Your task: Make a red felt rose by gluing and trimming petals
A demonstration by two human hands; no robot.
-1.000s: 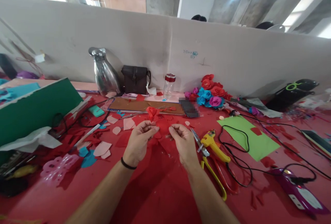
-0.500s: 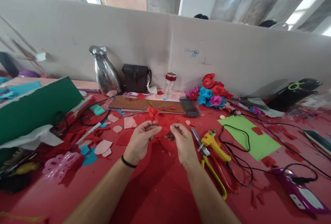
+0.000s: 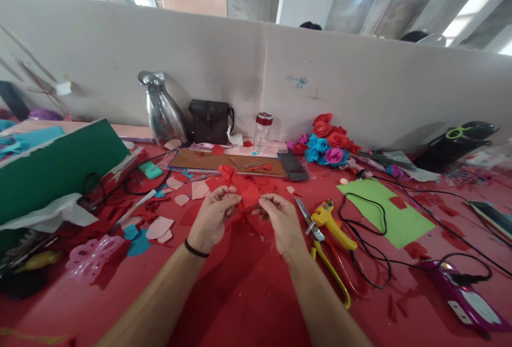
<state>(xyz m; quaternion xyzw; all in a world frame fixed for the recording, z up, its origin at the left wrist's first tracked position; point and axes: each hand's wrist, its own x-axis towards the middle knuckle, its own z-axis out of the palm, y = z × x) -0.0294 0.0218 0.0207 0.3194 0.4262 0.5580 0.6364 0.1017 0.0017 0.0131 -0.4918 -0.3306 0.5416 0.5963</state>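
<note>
My left hand (image 3: 212, 220) is closed in a pinch below a small red paper flower (image 3: 227, 173), which stands up above the fingers. A rounded red paper petal (image 3: 249, 196) spans the gap between my two hands. My right hand (image 3: 281, 224) pinches the petal's right edge between thumb and fingers. The petal's left side reaches my left fingertips; whether it touches the flower I cannot tell. Close to my right hand lie a yellow glue gun (image 3: 333, 225) and scissors with yellow and red handles (image 3: 330, 275).
Paper petals in pink (image 3: 160, 227), red and blue litter the red table (image 3: 244, 304). A steel jug (image 3: 163, 115), a dark bag (image 3: 211, 123) and a glass jar (image 3: 262, 134) stand by the partition. Finished paper flowers (image 3: 330, 139), a green sheet (image 3: 386, 213) and black cords lie right.
My left hand has shifted slightly left with the flower. The red petal now shows spread between both hands, and my right fingers have closed in on its edge.
</note>
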